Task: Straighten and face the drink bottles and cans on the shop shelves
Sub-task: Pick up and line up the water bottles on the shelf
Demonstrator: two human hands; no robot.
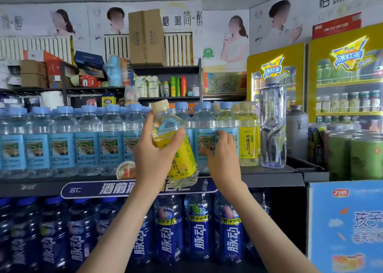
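My left hand [154, 150] grips a yellow-labelled lemon soda bottle [182, 160] with a cream cap, lifted off the shelf and tilted left in front of the row. My right hand [221, 154] holds a blue-labelled water bottle [224, 125] standing on the upper shelf [269, 175], fingers curled round its label. Another yellow-labelled bottle [248, 140] stands upright just right of that hand. A long row of blue-labelled water bottles [62, 142] fills the shelf to the left. Dark blue sports drink bottles [199, 227] line the shelf below.
A tall clear bottle [273, 123] and a grey bottle [296, 131] stand at the shelf's right end. Green cans [356, 154] and a blue carton [346, 225] sit further right. Yellow drink fridges [331, 77] stand behind. Boxes and goods crowd the back shelves [165, 69].
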